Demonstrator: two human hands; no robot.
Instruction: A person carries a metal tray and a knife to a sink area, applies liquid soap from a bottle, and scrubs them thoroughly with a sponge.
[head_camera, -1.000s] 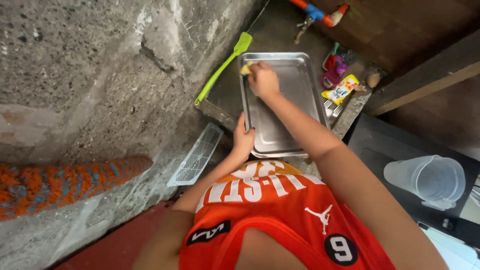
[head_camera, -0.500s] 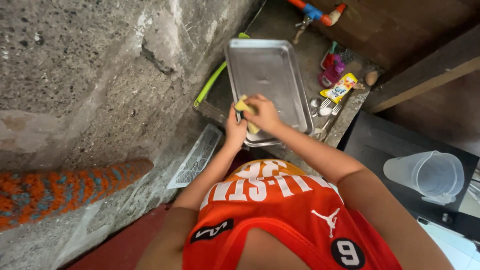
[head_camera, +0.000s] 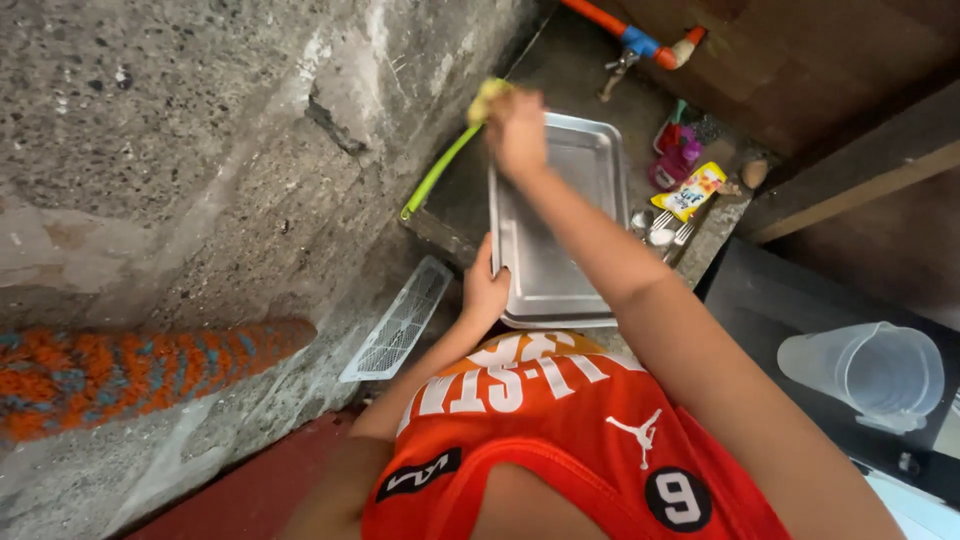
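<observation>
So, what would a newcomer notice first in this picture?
Probably the metal tray in the middle, tilted over a concrete sink. The left hand grips its near edge, while the right hand presses a yellow sponge at its far corner. The orange jersey fills the foreground.

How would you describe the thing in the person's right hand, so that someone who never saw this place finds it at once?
Start at the grey metal tray lying in the concrete sink, below the orange pipe with the tap. At the tray's far left corner the right hand grips a small yellow sponge. It is soft and pale yellow, unlike the long green handle beside it.
</observation>
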